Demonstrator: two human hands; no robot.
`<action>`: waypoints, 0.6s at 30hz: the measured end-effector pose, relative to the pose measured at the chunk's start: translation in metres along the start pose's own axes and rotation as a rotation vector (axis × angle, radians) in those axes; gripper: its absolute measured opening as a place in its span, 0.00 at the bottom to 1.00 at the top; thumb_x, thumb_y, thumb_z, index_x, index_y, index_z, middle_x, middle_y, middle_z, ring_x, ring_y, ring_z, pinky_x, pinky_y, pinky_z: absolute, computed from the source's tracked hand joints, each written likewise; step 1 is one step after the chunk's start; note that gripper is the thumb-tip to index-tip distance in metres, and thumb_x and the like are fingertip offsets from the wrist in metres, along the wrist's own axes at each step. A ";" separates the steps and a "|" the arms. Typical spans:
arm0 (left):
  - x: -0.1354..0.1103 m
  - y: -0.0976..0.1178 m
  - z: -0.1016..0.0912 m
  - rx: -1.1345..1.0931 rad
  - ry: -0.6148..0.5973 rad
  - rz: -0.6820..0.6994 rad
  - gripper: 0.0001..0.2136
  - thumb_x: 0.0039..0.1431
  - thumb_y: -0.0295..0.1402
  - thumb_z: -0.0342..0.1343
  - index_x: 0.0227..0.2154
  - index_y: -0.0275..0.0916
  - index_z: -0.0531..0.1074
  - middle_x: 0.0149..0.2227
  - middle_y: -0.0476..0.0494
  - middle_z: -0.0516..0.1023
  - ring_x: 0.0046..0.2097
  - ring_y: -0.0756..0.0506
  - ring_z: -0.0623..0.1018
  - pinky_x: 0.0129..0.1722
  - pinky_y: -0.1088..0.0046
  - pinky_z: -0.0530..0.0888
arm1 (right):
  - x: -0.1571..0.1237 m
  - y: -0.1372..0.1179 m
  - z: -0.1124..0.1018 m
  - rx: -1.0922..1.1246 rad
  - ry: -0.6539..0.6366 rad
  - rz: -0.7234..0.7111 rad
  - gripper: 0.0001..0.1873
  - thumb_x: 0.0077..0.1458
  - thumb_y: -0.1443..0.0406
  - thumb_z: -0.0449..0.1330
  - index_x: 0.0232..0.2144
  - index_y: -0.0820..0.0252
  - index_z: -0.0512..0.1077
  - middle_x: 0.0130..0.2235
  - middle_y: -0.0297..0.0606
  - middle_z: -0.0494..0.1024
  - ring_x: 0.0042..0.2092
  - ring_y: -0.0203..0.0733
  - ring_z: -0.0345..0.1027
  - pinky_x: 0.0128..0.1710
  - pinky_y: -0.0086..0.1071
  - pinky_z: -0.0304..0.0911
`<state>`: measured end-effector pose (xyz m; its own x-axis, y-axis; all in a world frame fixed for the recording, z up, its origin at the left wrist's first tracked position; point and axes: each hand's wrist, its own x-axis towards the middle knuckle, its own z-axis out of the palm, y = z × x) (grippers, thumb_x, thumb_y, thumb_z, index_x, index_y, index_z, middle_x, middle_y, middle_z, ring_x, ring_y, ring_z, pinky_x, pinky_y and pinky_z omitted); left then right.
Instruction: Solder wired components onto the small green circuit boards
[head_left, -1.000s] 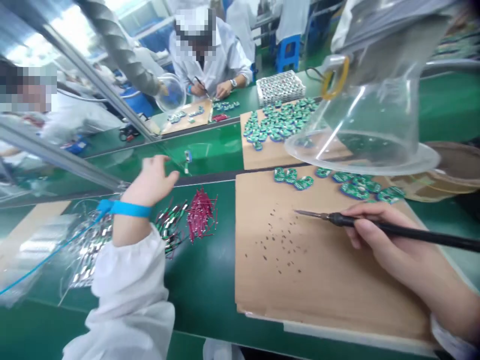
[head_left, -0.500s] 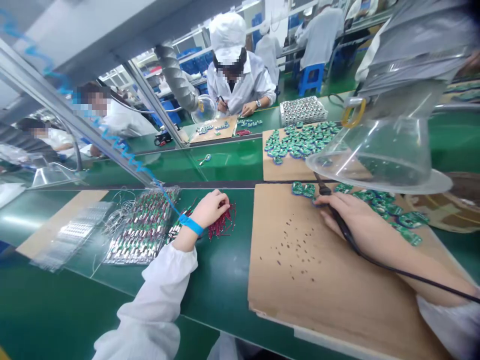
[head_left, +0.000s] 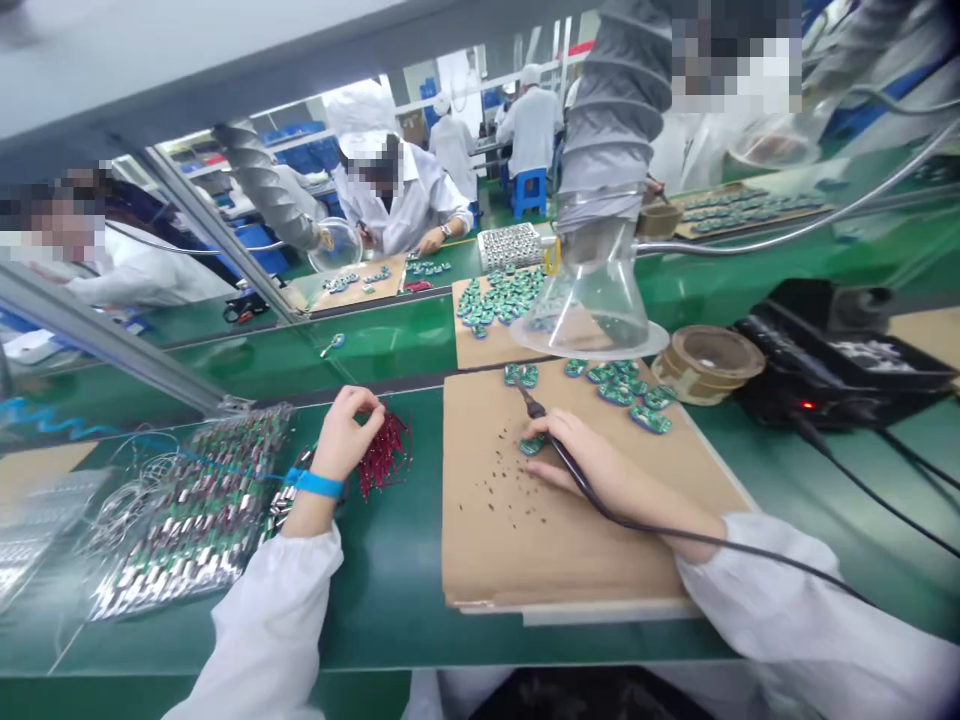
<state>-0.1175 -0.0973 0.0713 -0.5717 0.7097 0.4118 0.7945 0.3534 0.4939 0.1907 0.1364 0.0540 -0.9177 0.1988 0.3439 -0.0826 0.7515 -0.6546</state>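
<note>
My right hand [head_left: 570, 455] is shut around a black-handled soldering iron [head_left: 551, 425], whose metal tip points up and left toward green circuit boards [head_left: 521, 375] at the cardboard sheet's far edge. One small board [head_left: 531, 446] lies just beside my fingers. My left hand [head_left: 346, 435] has curled fingers above a bundle of red wires [head_left: 385, 455], with a blue wristband [head_left: 315, 484] on its wrist. The picture does not settle whether those fingers pinch a wire. Dark specks [head_left: 510, 480] dot the cardboard sheet [head_left: 495, 540].
A clear funnel-shaped extraction hood [head_left: 592, 300] hangs over the far edge of the cardboard. To the right sit a tape roll [head_left: 709, 365] and a black soldering station [head_left: 825, 355]. Wired components in a clear tray [head_left: 187, 510] lie left. A co-worker [head_left: 394, 200] sits beyond a glass partition.
My head has drawn back, widening the view. My left hand has dropped onto the red wires, and my right hand has moved left, with the iron now pointing up and left.
</note>
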 end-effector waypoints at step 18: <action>-0.031 0.068 0.046 -0.395 -0.262 -0.232 0.11 0.70 0.43 0.54 0.40 0.40 0.70 0.32 0.47 0.80 0.34 0.47 0.79 0.37 0.71 0.76 | -0.002 0.010 0.003 0.041 -0.002 0.099 0.19 0.62 0.68 0.63 0.54 0.52 0.66 0.49 0.42 0.70 0.48 0.48 0.71 0.50 0.43 0.69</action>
<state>-0.0359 -0.0671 0.0568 -0.6129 0.7864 0.0771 0.4866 0.2987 0.8210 0.1910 0.1413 0.0448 -0.9231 0.2696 0.2743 -0.0067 0.7017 -0.7124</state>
